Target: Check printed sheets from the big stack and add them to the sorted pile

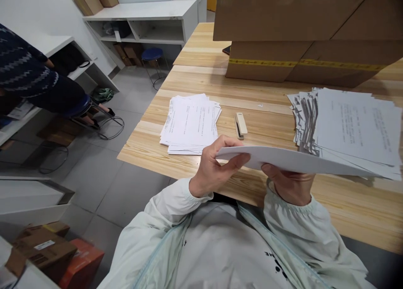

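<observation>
Low in the middle of the frame, both hands are clamped on a thin sheaf of white paper (pixel 292 161) held edge-on above the near rim of the wooden surface (pixel 346 209). The left hand (pixel 214 165) pinches the sheaf's left corner, thumb underneath and fingers on top; the right hand (pixel 291 184) grips it from below, its fingers hidden by the sheets. At the right of the frame, just behind the held sheaf, a fanned stack of printed pages (pixel 349 129) lies on the surface. Centre frame, a second, neater pile of printed sheets (pixel 190 125) rests near the surface's left edge, and a pale stapler (pixel 241 124) lies just to its right, apart from both paper heaps. A large cardboard box (pixel 302 32) with yellow tape fills the upper right. In the upper left, another person in a dark patterned sweater (pixel 22 70) sits on a stool beside white shelving (pixel 141 22).
</observation>
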Available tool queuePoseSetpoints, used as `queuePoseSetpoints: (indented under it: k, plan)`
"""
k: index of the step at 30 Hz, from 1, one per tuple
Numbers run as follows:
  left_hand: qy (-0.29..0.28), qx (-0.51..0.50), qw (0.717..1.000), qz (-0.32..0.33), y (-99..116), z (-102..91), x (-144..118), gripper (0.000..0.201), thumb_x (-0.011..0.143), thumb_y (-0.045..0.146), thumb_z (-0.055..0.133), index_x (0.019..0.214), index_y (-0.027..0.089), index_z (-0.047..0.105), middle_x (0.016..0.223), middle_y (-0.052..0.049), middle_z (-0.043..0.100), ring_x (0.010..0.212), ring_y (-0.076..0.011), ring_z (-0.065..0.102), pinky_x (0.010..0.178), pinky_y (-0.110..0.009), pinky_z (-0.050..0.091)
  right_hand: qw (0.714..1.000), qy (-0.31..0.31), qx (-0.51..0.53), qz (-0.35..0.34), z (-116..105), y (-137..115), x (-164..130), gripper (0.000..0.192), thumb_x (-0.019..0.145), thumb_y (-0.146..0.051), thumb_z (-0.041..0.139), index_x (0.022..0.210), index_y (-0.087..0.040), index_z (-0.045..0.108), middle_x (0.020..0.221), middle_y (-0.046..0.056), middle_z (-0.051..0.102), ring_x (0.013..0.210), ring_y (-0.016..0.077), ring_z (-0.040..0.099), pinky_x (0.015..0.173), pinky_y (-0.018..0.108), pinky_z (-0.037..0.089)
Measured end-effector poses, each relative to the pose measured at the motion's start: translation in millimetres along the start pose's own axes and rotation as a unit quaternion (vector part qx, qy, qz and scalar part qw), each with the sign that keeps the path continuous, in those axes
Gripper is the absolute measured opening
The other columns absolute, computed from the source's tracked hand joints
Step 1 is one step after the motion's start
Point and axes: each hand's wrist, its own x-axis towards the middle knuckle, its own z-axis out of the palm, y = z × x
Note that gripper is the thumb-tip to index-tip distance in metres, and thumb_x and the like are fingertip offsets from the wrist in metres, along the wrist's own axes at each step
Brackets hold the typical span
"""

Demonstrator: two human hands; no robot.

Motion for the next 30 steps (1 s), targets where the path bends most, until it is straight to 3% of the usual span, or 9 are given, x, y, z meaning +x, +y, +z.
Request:
queuePoseSetpoints:
  k: [7,11,14,16,18,22,25,27,30]
  plan:
    - [0.010,0.023,0.994,-0.106,-26.7,-2.2,-14.7,0.035,0.084,0.048,0.069,0.100,0.016,0.069,0.092,-0.004,0.073,0.083,-0.0177,0.065,0.075,-0.029,0.051,0.997,0.038,-0.069,0.003,2.9,8.2,-3.7,0.026,0.058,-0.036,0.088,0.068,-0.021,0.069,0.075,0.002,0.074,0.067,0.0209,0.066,0.063,0.038,0.058]
    - [0.020,0.014,0.996,-0.087,-12.7,4.3,-22.3,0.035,0.087,0.045,0.068,0.109,0.018,0.066,0.092,-0.004,0.071,0.082,-0.0167,0.063,0.075,-0.028,0.051,0.989,0.061,-0.126,-0.048,-4.5,-16.9,-10.0,0.022,0.069,-0.038,0.083,0.067,-0.022,0.068,0.070,0.002,0.071,0.065,0.0200,0.065,0.064,0.037,0.057]
    - [0.047,-0.005,0.996,-0.081,0.9,8.7,-30.6,0.054,0.090,0.038,0.065,0.140,0.025,0.048,0.093,-0.003,0.069,0.075,-0.0133,0.059,0.070,-0.026,0.048,0.974,0.069,-0.205,-0.064,-20.6,-39.9,-11.6,0.019,0.075,-0.037,0.080,0.085,-0.023,0.071,0.075,0.003,0.071,0.066,0.0190,0.064,0.062,0.033,0.055]
    - [0.041,0.005,0.994,-0.099,0.8,9.3,-38.7,0.065,0.092,0.033,0.062,0.150,0.028,0.035,0.082,0.000,0.066,0.061,-0.0104,0.050,0.061,-0.024,0.044,0.972,0.034,-0.234,-0.021,-34.5,-42.9,-12.8,0.033,0.078,-0.040,0.078,0.106,-0.024,0.070,0.087,0.004,0.073,0.072,0.0193,0.066,0.062,0.031,0.055]
    - [-0.006,0.032,0.990,-0.140,-6.7,8.5,-47.2,0.056,0.092,0.028,0.061,0.145,0.026,0.046,0.071,0.003,0.060,0.054,-0.0089,0.041,0.056,-0.023,0.040,0.975,-0.029,-0.211,0.062,-48.9,-33.1,-17.0,0.044,0.081,-0.043,0.074,0.121,-0.025,0.065,0.102,0.005,0.074,0.083,0.0204,0.069,0.068,0.032,0.058]
    - [-0.152,-0.041,0.920,-0.358,-23.5,9.0,-52.7,0.027,0.089,0.027,0.057,0.109,0.015,0.070,0.060,0.001,0.058,0.051,-0.0100,0.055,0.053,-0.023,0.045,0.967,-0.082,-0.119,0.212,-72.4,4.3,-33.3,0.048,0.081,-0.043,0.074,0.123,-0.022,0.063,0.112,0.008,0.074,0.092,0.0223,0.072,0.069,0.032,0.061]
    - [-0.167,-0.137,0.845,-0.489,-26.2,13.9,-41.3,0.024,0.085,0.022,0.058,0.104,0.013,0.068,0.065,0.001,0.062,0.055,-0.0107,0.063,0.059,-0.024,0.052,0.966,-0.046,-0.113,0.226,-80.9,24.4,-38.3,0.049,0.078,-0.040,0.078,0.121,-0.021,0.065,0.112,0.008,0.075,0.091,0.0223,0.072,0.068,0.031,0.061]
    - [-0.154,-0.151,0.832,-0.512,-26.1,17.7,-29.7,0.024,0.081,0.016,0.060,0.103,0.013,0.068,0.068,0.000,0.064,0.057,-0.0095,0.063,0.061,-0.024,0.053,0.971,-0.023,-0.117,0.208,-81.6,30.9,-33.1,0.048,0.077,-0.039,0.079,0.120,-0.021,0.066,0.111,0.008,0.075,0.089,0.0217,0.073,0.068,0.031,0.061]
    - [-0.126,-0.164,0.850,-0.485,-28.7,21.8,-14.9,0.028,0.075,0.008,0.061,0.101,0.010,0.071,0.071,0.000,0.065,0.060,-0.0084,0.062,0.063,-0.023,0.053,0.978,-0.013,-0.117,0.170,-77.5,35.5,-17.1,0.048,0.076,-0.037,0.080,0.120,-0.021,0.066,0.109,0.007,0.075,0.088,0.0208,0.073,0.069,0.031,0.062]
